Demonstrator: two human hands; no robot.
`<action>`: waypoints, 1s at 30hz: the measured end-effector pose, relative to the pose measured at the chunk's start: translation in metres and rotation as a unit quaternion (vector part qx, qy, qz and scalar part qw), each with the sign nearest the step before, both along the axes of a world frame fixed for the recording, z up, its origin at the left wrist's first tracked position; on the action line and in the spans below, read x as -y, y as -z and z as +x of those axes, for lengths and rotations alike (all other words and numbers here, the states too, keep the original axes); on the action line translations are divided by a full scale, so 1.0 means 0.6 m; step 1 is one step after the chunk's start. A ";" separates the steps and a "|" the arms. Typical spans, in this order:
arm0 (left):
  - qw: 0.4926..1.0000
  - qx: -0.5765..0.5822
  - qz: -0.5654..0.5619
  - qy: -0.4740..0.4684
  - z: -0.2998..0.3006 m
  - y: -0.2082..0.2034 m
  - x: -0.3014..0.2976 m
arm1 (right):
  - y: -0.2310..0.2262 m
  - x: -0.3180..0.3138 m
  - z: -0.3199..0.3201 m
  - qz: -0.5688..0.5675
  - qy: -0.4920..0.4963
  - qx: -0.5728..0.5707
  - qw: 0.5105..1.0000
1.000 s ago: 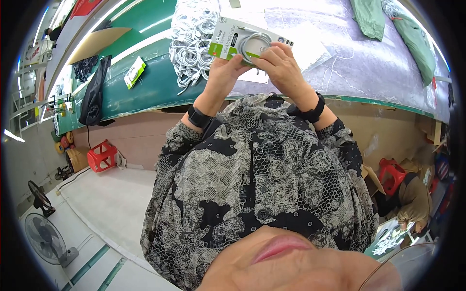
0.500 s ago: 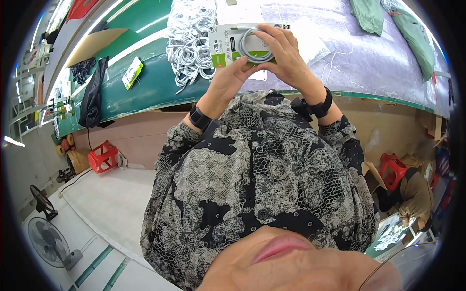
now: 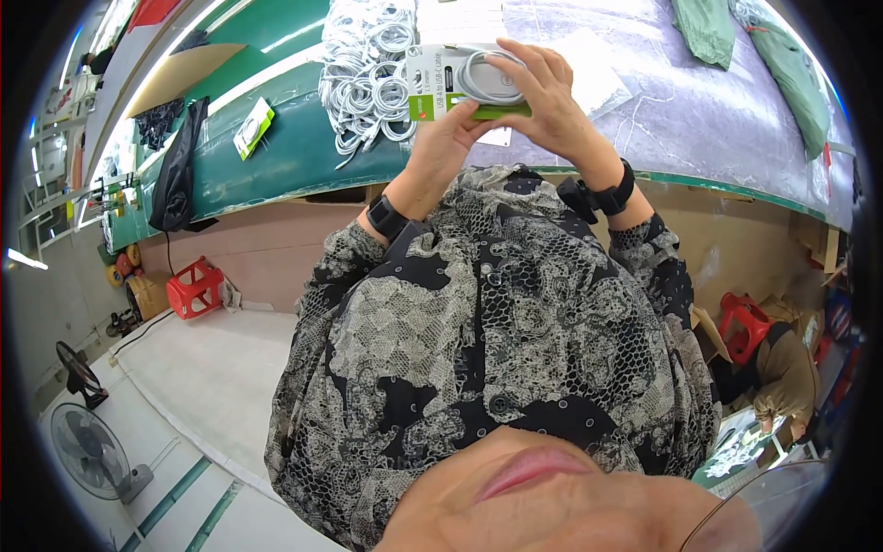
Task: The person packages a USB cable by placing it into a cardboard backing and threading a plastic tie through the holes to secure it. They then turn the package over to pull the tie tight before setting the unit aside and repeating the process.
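Above the table's near edge, both my hands hold a white-and-green cardboard cable card [image 3: 425, 81] with a coiled grey-white USB cable [image 3: 464, 77] lying on its face. My left hand [image 3: 440, 143] grips the card's lower edge, thumb on the front near the coil. My right hand [image 3: 557, 109] closes round the card's right side, its fingers bent over the coil. A metal plug shows at the card's top edge. Left of the hands lies a big heap of similar pale coiled cables [image 3: 368, 87]. Another carded cable [image 3: 253, 131] lies farther left on the green table surface.
The long table [image 3: 303, 170] has a green left part and a greyish sheet on the right. Green bags [image 3: 782, 87] lie at the far right, a black bag [image 3: 179, 175] at the left. Red stools [image 3: 195, 289], a fan [image 3: 90, 453] and another person [image 3: 786, 377] are beyond.
Both hands and the card have shifted slightly right with the view. The right fingers have moved a little over the coil; the hold stays the same.
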State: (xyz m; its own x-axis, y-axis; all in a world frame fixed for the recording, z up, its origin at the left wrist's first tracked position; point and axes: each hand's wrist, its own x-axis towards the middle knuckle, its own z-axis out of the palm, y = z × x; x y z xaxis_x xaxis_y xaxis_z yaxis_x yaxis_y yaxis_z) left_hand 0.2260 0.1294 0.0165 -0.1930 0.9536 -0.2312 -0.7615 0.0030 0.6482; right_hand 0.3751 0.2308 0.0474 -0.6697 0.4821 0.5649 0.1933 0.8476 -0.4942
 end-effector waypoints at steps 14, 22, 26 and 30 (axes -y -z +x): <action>0.999 0.005 -0.001 0.043 0.001 0.009 0.010 | 0.036 0.028 0.008 0.063 0.019 0.019 0.998; 0.998 -0.059 -0.014 0.030 -0.002 0.012 0.015 | 0.050 0.022 0.013 0.043 -0.016 0.024 0.999; 0.993 -0.117 -0.031 0.010 -0.008 0.027 0.019 | 0.069 0.028 0.007 0.043 -0.011 0.023 0.999; 0.992 -0.112 -0.055 -0.031 -0.025 0.025 0.018 | 0.054 0.005 0.011 0.076 0.078 -0.027 0.994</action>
